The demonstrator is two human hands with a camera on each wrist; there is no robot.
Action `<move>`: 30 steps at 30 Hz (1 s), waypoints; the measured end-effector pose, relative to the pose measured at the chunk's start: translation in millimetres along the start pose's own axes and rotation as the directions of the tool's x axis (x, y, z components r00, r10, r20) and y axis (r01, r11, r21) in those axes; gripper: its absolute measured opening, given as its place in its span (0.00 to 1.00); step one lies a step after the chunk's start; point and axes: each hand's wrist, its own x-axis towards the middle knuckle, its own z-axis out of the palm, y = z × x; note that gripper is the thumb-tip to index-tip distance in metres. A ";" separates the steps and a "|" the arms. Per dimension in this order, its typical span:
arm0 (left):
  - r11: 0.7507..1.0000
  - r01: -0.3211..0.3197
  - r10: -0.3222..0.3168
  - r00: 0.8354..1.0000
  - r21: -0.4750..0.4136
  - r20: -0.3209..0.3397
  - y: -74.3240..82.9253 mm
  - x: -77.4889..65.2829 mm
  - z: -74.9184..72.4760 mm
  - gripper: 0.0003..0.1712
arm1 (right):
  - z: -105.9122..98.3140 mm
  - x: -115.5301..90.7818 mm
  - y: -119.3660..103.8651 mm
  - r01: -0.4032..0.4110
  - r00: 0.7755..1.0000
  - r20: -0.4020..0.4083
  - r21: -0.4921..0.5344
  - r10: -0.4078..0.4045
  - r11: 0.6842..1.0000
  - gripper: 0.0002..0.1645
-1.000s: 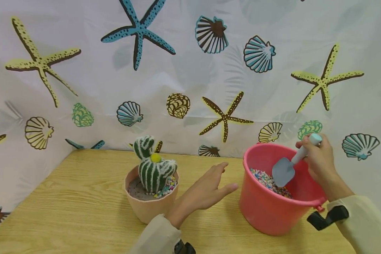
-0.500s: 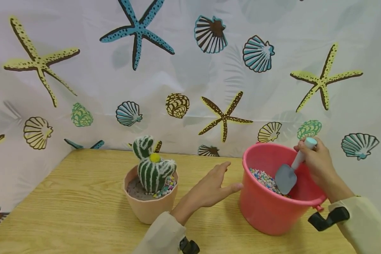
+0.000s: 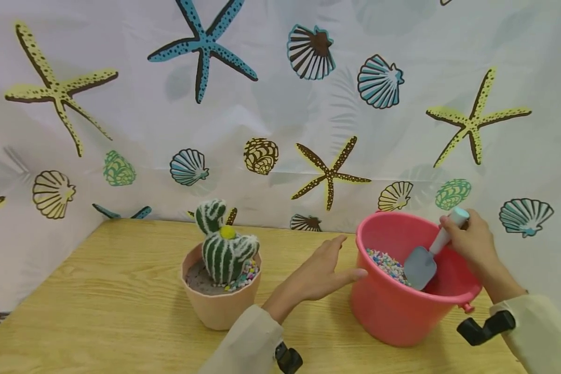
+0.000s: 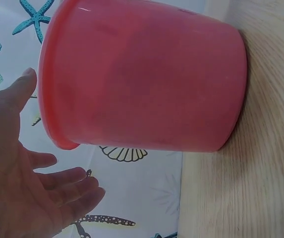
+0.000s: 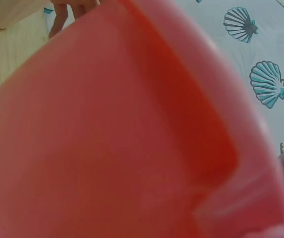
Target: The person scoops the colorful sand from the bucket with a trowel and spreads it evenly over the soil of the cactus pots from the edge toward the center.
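My right hand (image 3: 471,240) grips the pale handle of a small toy shovel (image 3: 421,267), its grey-blue blade down inside a pink bucket (image 3: 392,317). Multicoloured pebbles (image 3: 387,266) lie in the bottom of the bucket, beside the blade. My left hand (image 3: 320,272) is held out with fingers extended and thumb spread, its thumb tip right at the bucket's left side; in the left wrist view the palm (image 4: 18,193) shows nothing held. Left of that hand stands a peach pot (image 3: 219,311) with a green knitted cactus (image 3: 224,257) in it.
Both pot and bucket stand on a wood-grain table (image 3: 98,301). Similar small pebbles (image 3: 245,275) cover the right part of the pot's grey filling. A white curtain (image 3: 271,104) printed with starfish and shells hangs behind the table.
The shovel has gone lower into the bucket, its blade moving slightly right and down with my right hand. My left hand has moved right, closer to the bucket.
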 end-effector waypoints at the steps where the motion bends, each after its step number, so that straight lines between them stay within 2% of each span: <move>1: 1.000 -0.001 0.001 1.000 -0.006 -0.001 1.3 1.4 1.0 0.53 | 0.9 -0.1 0.1 -0.002 1.000 -0.007 0.004 0.002 1.000 0.27; 9: 0.998 -0.058 0.058 0.998 0.002 -0.001 10.3 9.6 7.5 0.55 | 7.9 -0.4 -0.8 -0.027 0.999 -0.029 0.072 0.029 0.997 0.28; 21: 0.997 -0.060 0.061 0.998 0.054 -0.017 19.2 17.5 14.5 0.62 | 15.1 -1.1 -4.3 -0.003 0.998 -0.067 0.131 0.012 0.991 0.26; 30: 0.997 -0.059 0.060 0.998 0.039 -0.023 21.9 19.8 13.7 0.64 | 18.2 2.4 -9.5 0.026 1.000 -0.018 0.271 -0.022 0.962 0.24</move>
